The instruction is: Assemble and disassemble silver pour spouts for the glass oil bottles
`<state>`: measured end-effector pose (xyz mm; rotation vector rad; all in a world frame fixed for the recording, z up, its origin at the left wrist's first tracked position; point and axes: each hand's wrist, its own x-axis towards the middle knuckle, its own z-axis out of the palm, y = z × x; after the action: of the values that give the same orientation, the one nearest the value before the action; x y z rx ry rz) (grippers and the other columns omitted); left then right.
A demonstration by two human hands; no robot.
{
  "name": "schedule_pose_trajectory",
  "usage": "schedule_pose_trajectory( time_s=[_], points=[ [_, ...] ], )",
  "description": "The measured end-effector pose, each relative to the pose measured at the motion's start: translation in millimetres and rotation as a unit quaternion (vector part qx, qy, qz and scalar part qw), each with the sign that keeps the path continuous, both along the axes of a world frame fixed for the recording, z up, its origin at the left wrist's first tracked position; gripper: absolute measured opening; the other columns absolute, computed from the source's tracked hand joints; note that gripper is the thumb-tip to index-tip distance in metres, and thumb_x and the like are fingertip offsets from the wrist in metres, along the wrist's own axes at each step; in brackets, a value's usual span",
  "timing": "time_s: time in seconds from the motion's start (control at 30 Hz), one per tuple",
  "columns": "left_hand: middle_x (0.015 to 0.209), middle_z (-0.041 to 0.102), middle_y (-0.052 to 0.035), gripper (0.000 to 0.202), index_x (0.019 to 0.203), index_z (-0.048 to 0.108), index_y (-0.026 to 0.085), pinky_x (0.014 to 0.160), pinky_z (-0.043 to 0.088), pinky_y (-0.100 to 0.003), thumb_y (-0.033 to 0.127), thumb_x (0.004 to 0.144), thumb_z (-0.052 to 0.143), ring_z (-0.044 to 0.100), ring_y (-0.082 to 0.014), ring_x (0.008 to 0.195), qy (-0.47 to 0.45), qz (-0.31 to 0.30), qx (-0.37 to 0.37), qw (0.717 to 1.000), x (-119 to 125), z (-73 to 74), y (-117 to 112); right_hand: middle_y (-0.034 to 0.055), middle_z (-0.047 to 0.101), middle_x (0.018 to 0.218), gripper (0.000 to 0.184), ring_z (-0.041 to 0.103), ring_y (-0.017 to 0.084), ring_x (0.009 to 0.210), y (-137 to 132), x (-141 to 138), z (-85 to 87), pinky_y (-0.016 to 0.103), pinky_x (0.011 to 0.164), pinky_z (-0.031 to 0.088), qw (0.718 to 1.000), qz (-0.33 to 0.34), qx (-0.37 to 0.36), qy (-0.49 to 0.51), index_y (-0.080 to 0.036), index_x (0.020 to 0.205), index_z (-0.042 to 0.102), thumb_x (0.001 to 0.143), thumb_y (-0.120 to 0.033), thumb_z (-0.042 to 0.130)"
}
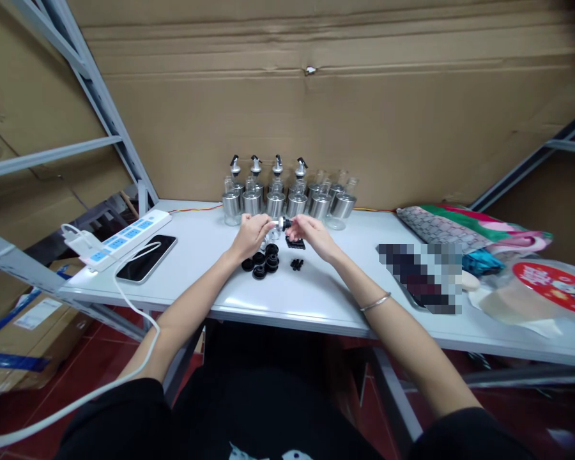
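My left hand (253, 235) is closed around a silver bottle pourer (281, 223), which lies roughly level above the table. The fingers of my right hand (311, 234) are bent around its black stopper end. Below my left hand several round black caps (259, 271) lie in a cluster, with some clear or silver pieces partly hidden behind the fingers. Small black parts (296, 264) sit in a little pile under my right hand, near a flat black piece (296, 243). Farther back stand rows of glass bottles with metal sleeves (275, 206); some rear ones carry pourers (278, 165).
On the left are a white power strip (131, 237) and a phone (147, 259) with a white cable crossing my left arm. A partly blurred dark device (416, 281), a patterned bag (441, 233) and a plastic package (546, 287) lie right. Cardboard (364, 128) backs the table.
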<state>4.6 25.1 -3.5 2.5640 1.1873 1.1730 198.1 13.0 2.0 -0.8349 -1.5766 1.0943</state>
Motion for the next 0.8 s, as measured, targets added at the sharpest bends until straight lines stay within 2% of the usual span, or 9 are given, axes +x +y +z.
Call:
schedule_pose_trajectory(
  time_s=[0.03,0.1,0.2,0.3,0.43,0.53,0.6,0.7,0.8],
  points=[
    [0.084,0.063,-0.0033,0.053,0.091,0.058,0.018,0.084,0.027,-0.034,0.053,0.099,0.019,0.054,-0.0165,0.079,0.011,-0.002,0.016,1.0,-0.8,-0.2,0.6,0.0017,0.062,0.067,0.048,0.056,0.013,0.057,-0.4,-1.6,-0.5,0.028,0.057,0.045,0.999,0.03,-0.037,0.014,-0.019,0.077,0.055,0.073,-0.067,0.058],
    [0.089,0.065,-0.0042,0.052,0.096,0.059,0.018,0.083,0.027,-0.033,0.054,0.098,0.022,0.055,-0.0171,0.082,0.023,-0.008,0.032,0.999,-2.2,0.5,1.1,-0.0017,0.06,0.062,0.048,0.052,0.01,0.053,-1.2,-4.4,-1.7,0.025,0.055,0.042,0.996,0.037,-0.063,0.043,-0.019,0.075,0.053,0.067,-0.064,0.067],
    [0.082,0.065,-0.0027,0.043,0.095,0.06,0.019,0.083,0.026,-0.033,0.049,0.098,0.03,0.055,-0.0174,0.08,0.038,-0.005,0.027,0.999,-2.4,2.6,0.6,-0.0056,0.055,0.058,0.046,0.047,0.008,0.05,-1.2,-5.6,-2.5,0.023,0.053,0.039,0.997,0.001,-0.036,0.065,-0.019,0.075,0.054,0.062,-0.058,0.074],
    [0.072,0.061,-0.0003,0.037,0.084,0.059,0.018,0.083,0.025,-0.033,0.042,0.098,0.035,0.053,-0.017,0.076,0.044,0.001,-0.004,0.999,-0.9,5.0,0.0,-0.005,0.055,0.059,0.046,0.047,0.009,0.052,-0.7,-3.6,-1.5,0.024,0.054,0.039,0.999,-0.016,0.0,0.037,-0.019,0.077,0.053,0.063,-0.058,0.073],
    [0.062,0.056,0.0025,0.037,0.067,0.05,0.017,0.084,0.025,-0.033,0.034,0.097,0.036,0.051,-0.0145,0.068,0.019,-0.018,-0.076,0.997,-2.5,11.8,-0.1,-0.0023,0.056,0.063,0.035,0.05,0.012,0.056,-4.6,-2.1,1.0,0.027,0.057,0.041,0.987,-0.077,0.119,-0.075,-0.019,0.082,0.053,0.075,-0.052,0.064],
    [0.055,0.053,0.0035,0.039,0.06,0.046,0.016,0.086,0.026,-0.033,0.031,0.095,0.035,0.049,-0.0131,0.063,0.001,-0.021,-0.111,0.994,-6.8,18.2,-0.1,0.0016,0.058,0.068,0.023,0.052,0.014,0.061,-9.5,-2.6,2.1,0.028,0.061,0.044,0.942,-0.121,0.25,-0.186,-0.019,0.082,0.055,0.084,-0.043,0.056],
    [0.049,0.049,0.0043,0.041,0.058,0.044,0.016,0.083,0.029,-0.031,0.031,0.095,0.034,0.047,-0.0124,0.057,-0.014,-0.032,-0.136,0.99,-8.6,20.4,-0.6,0.0036,0.06,0.07,0.022,0.053,0.015,0.062,-11.3,-2.5,2.1,0.029,0.063,0.045,0.918,-0.127,0.302,-0.223,-0.019,0.081,0.056,0.086,-0.04,0.054],
    [0.05,0.048,0.0041,0.042,0.058,0.044,0.017,0.077,0.033,-0.027,0.035,0.095,0.033,0.046,-0.0119,0.055,-0.032,-0.063,-0.139,0.988,-7.8,18.3,-1.4,0.0045,0.063,0.072,0.025,0.056,0.016,0.064,-10.5,-1.3,1.2,0.03,0.064,0.047,0.932,-0.124,0.276,-0.201,-0.019,0.082,0.058,0.083,-0.044,0.058],
    [0.065,0.057,0.0024,0.036,0.068,0.05,0.017,0.079,0.031,-0.027,0.037,0.095,0.036,0.051,-0.013,0.066,-0.023,-0.059,-0.091,0.994,-4.9,12.3,-0.9,0.0028,0.065,0.069,0.034,0.06,0.016,0.063,-6.8,-1.1,0.1,0.031,0.062,0.05,0.98,-0.076,0.146,-0.108,-0.019,0.082,0.059,0.077,-0.052,0.063]
  ],
)
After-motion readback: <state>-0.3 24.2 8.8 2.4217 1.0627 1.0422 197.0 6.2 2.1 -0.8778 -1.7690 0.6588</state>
